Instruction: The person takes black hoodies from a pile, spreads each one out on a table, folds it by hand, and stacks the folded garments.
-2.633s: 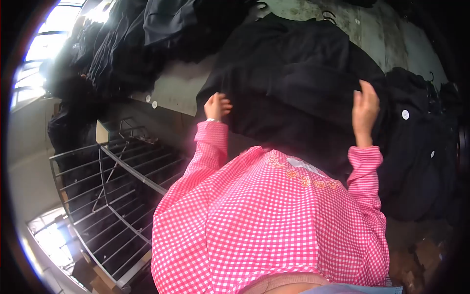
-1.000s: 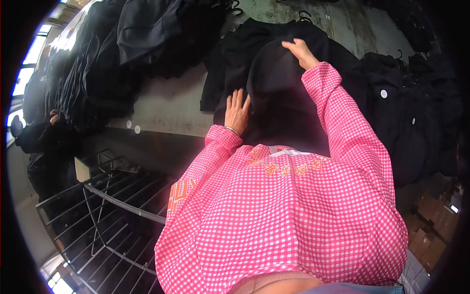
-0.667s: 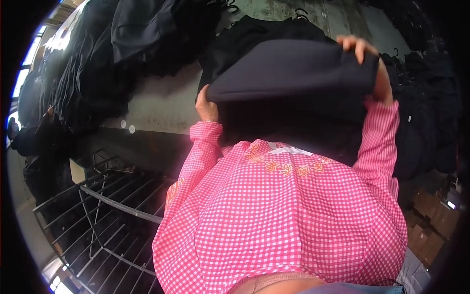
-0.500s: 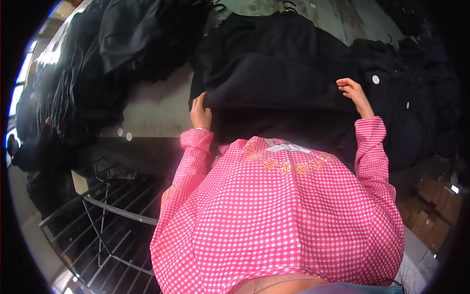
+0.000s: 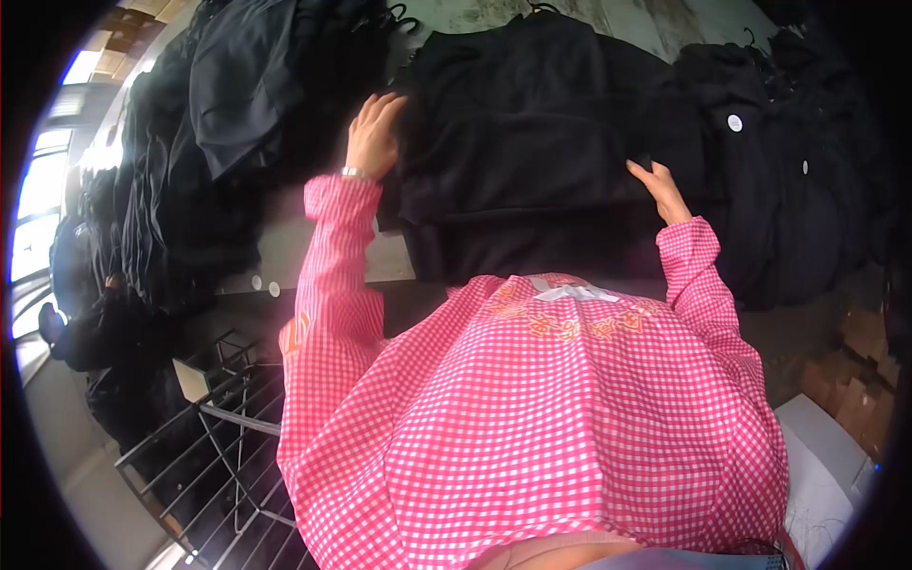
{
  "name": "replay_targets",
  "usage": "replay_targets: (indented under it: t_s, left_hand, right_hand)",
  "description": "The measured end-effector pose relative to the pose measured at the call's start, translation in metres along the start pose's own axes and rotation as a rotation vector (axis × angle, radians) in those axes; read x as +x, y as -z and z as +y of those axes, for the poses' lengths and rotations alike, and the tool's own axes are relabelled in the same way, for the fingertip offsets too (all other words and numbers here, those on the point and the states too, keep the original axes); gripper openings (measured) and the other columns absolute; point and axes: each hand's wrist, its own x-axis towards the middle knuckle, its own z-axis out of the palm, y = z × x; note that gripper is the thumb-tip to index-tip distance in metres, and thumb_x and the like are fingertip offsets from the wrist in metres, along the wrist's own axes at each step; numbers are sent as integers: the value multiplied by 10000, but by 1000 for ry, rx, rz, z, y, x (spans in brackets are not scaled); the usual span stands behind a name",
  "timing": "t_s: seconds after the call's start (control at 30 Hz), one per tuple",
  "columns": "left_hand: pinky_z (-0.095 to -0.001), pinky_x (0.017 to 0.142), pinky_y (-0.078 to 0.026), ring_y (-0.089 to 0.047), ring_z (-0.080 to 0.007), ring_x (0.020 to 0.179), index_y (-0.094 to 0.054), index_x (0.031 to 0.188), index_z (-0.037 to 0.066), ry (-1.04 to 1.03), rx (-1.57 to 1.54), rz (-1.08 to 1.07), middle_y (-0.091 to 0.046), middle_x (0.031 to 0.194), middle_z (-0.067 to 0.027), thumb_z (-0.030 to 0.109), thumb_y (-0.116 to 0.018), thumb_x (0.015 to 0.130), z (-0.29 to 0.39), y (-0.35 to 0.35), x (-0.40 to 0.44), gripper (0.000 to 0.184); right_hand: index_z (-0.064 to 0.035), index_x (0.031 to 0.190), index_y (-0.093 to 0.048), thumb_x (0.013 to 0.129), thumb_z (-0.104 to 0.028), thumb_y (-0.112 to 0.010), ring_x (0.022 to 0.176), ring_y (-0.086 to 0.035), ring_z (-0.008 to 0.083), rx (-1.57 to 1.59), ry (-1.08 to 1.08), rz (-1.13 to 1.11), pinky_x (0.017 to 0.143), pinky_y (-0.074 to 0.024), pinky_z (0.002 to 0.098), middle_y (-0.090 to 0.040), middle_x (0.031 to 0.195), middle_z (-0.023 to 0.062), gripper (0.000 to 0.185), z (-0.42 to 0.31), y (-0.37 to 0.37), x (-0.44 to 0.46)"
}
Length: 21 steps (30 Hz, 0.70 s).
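A black garment (image 5: 532, 161) lies spread in front of me, its lower part folded over in layers. At its left edge is my left hand (image 5: 375, 136), raised with the fingers stretched out and somewhat apart. Whether the fingertips touch the cloth I cannot tell. Lower down on the right, my right hand (image 5: 665, 193) is at the folded cloth, thumb pointing left. Dark fabric shows between its thumb and finger, and the other fingers are partly hidden.
Black garments (image 5: 242, 85) hang in a thick bunch at the left. More black garments (image 5: 760, 180) with round white tags are at the right. A metal wire rack (image 5: 237, 465) stands at lower left, cardboard boxes (image 5: 860, 370) at lower right. Another person (image 5: 114, 323) is at far left.
My left hand has gone up and slightly left along the garment's edge, its fingers opening out. My right hand has shifted a little left and down onto the cloth. The view has tilted slightly.
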Motion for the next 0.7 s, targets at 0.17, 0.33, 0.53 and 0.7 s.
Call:
replay_targets:
  t_s: [0.17,0.33,0.53,0.7]
  left_hand:
    - [-413,1012,-350,-437,-325,1215,-594,952,112,-101,176,-427,-548,1214,-39,9,-566,654,-35,-21,29,317]
    - [-351,888,-417,-567,-277,1009,-607,867,38,-47,-526,-372,-624,1050,-72,120,-601,804,-49,-1,35,104]
    - [-324,742,-450,-598,-294,891,-572,989,34,216,-578,-557,-622,1012,-99,166,-540,868,-68,12,35,182]
    - [-354,766,-467,-587,-302,909,-540,1095,48,273,35,-686,-591,1004,-120,175,-503,892,-87,-23,25,242]
  right_hand:
    - [34,1124,-555,831,-381,-632,1036,-541,223,186,44,30,923,-385,300,-596,1100,121,514,-19,12,-24]
    - [-18,1149,-552,869,-351,-587,1077,-489,148,225,34,-52,962,-314,290,-570,1146,69,436,-18,30,-20]
    - [13,1047,-590,876,-292,-595,939,-534,111,210,181,12,868,-379,223,-605,1008,41,350,0,29,-12]
    - [-1,1037,-592,883,-299,-580,881,-534,85,95,193,-13,804,-384,187,-605,970,24,336,16,23,4]
